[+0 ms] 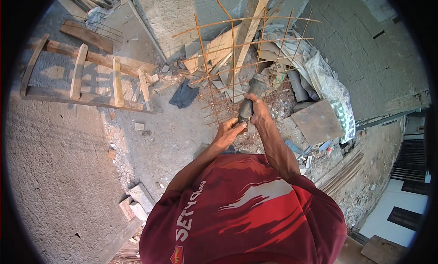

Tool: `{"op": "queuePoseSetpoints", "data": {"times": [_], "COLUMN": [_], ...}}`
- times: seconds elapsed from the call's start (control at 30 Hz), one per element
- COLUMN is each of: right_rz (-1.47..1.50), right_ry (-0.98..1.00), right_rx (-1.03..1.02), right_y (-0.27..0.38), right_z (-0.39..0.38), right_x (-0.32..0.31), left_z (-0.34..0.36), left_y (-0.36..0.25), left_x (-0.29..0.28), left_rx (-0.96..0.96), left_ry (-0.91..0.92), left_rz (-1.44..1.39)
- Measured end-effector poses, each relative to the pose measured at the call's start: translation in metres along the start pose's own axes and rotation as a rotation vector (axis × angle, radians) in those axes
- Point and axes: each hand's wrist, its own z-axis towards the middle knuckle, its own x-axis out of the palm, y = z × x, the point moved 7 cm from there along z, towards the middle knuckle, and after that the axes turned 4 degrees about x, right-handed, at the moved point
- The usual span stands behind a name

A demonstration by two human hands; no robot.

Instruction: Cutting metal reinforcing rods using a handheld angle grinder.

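Observation:
Both hands grip a dark grey cylindrical power tool (254,88), probably an angle grinder, held at a slant in front of my red shirt. My right hand (259,112) is closed round its middle. Lower and to the left, my left hand (227,132) is closed at its near end. The tool's far end lies in front of a rusty rebar mesh (232,47) that stands among boards and debris; I cannot tell whether they touch.
A wooden ladder-like frame (76,74) lies left. A dark cloth (181,94) is on the rubble-strewn ground. To the right are a crumpled white sheet (330,83), a square board (317,120), long thin rods (340,172) and a block wall (365,49). Short planks (141,198) lie lower left.

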Motion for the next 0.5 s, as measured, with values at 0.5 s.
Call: {"op": "queuePoseSetpoints", "data": {"times": [0.5], "right_rz": [-0.015], "right_ry": [0.169], "right_rx": [0.107], "right_y": [-0.02], "right_z": [0.003], "right_x": [0.007], "left_z": [-0.008], "left_y": [0.005], "left_x": [-0.014], "left_rx": [0.014], "left_ry": [-0.097], "left_rz": [-0.067]}}
